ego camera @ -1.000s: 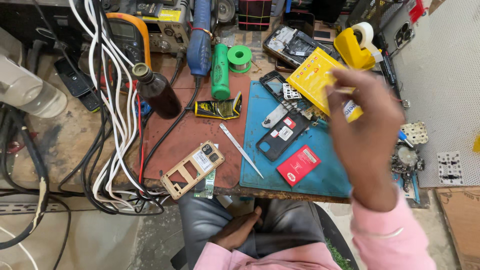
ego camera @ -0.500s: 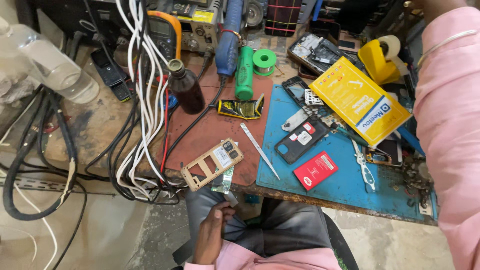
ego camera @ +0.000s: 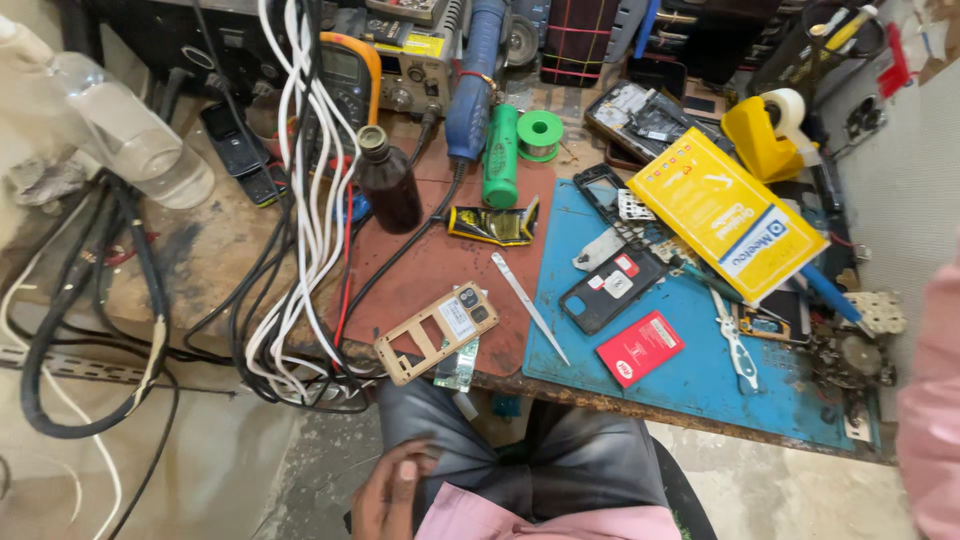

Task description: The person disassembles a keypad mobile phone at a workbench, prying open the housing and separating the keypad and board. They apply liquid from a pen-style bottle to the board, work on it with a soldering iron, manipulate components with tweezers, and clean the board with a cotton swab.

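My left hand [ego camera: 392, 492] rests on my lap below the bench edge, fingers loosely apart, holding nothing. Of my right arm only a pink sleeve [ego camera: 930, 400] shows at the right edge; the hand itself is out of view. Nearest above my left hand, a gold phone frame [ego camera: 437, 333] lies at the front of a brown mat [ego camera: 440, 265]. A thin metal tool [ego camera: 530, 308] lies beside it. On the blue mat [ego camera: 700, 395] are a dark phone part [ego camera: 610, 288], a red card [ego camera: 640, 348] and a flat yellow box [ego camera: 735, 215].
A bundle of white cables [ego camera: 300, 200] hangs over the bench's left side. At the back stand a brown bottle [ego camera: 388, 182], green cylinder [ego camera: 500, 155], green solder spool [ego camera: 540, 132], multimeter [ego camera: 345, 75] and yellow tape dispenser [ego camera: 760, 135]. A clear plastic bottle [ego camera: 130, 140] lies far left.
My right hand, which held the yellow box over the blue mat, has left it lying there and drawn away to the right, out of view. The left hand stays on my lap.
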